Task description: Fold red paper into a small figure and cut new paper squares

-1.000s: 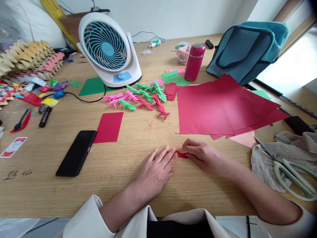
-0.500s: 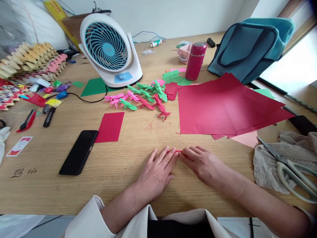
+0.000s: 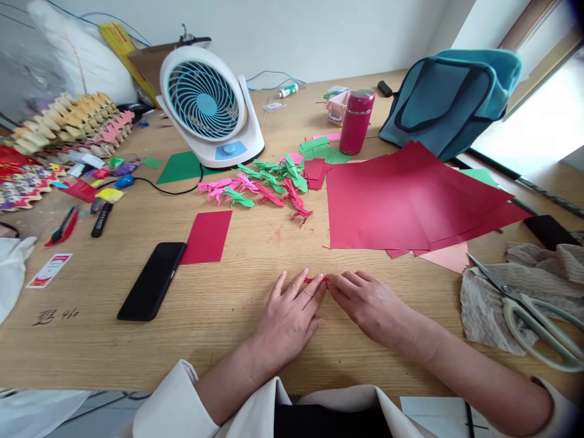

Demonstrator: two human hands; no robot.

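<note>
A narrow piece of folded red paper [image 3: 314,280] lies on the table, mostly hidden beneath my fingers. My left hand [image 3: 292,310] rests flat over it, fingers stretched out and pressing it against the wood. At its right end, my right hand [image 3: 362,301] is closed with fingertips pinching the paper. Beyond the hands lie several folded paper figures in green, pink and red [image 3: 260,182]. A red paper rectangle [image 3: 207,237] sits to the left, partly under a black phone [image 3: 152,281].
Large red sheets [image 3: 378,201] spread at the right, near scissors [image 3: 531,307] on a crumpled cloth [image 3: 481,304]. Farther back stand a white fan [image 3: 232,152], a red flask [image 3: 356,125] and a teal bag [image 3: 438,103]. A marker [image 3: 101,220] lies at the left.
The camera view has shifted slightly, so the table things appear farther right at left. My hands stay on the red paper, and a little more of it shows between the left fingers.
</note>
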